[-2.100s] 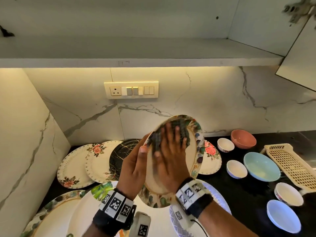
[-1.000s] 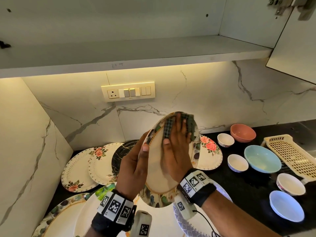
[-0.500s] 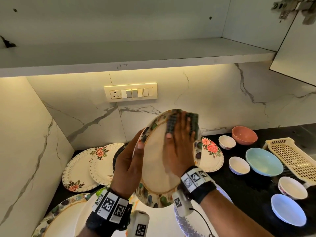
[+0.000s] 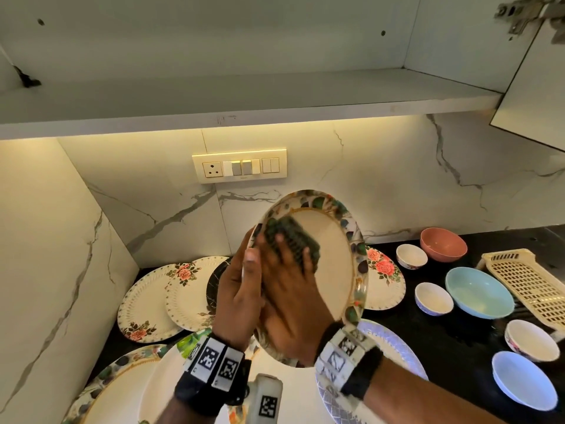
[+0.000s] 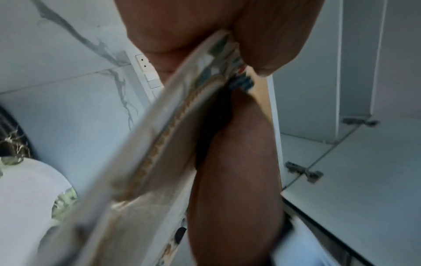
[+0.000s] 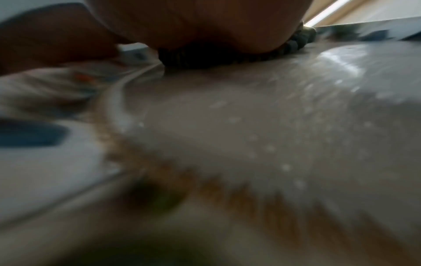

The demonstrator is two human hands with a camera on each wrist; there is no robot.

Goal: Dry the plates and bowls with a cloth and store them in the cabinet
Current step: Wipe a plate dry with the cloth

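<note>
A cream plate [image 4: 334, 258] with a leaf-patterned rim is held up on edge over the counter, its face turned toward me. My left hand [image 4: 246, 270] grips its left rim, thumb on the front and fingers hidden behind. My right hand [image 4: 289, 255] lies flat on the plate's face and presses a dark green cloth [image 4: 293, 238] against its upper left part. The left wrist view shows the plate's rim [image 5: 159, 144] edge-on under my thumb [image 5: 268, 45]. Close up in the right wrist view, the plate's face [image 6: 250, 135] carries water droplets, with the cloth [image 6: 227, 55] under my palm.
The open cabinet shelf [image 4: 244, 96] is overhead, its door [image 4: 535, 96] swung out at the right. Floral plates [image 4: 146, 304] lean at the back left and large plates [image 4: 159, 393] lie below my hands. Several bowls, such as a light blue one [image 4: 478, 292], and a beige basket [image 4: 532, 286] fill the right counter.
My right hand has slid the cloth from the plate's top right edge down to its upper left. The left hand keeps its grip on the rim.
</note>
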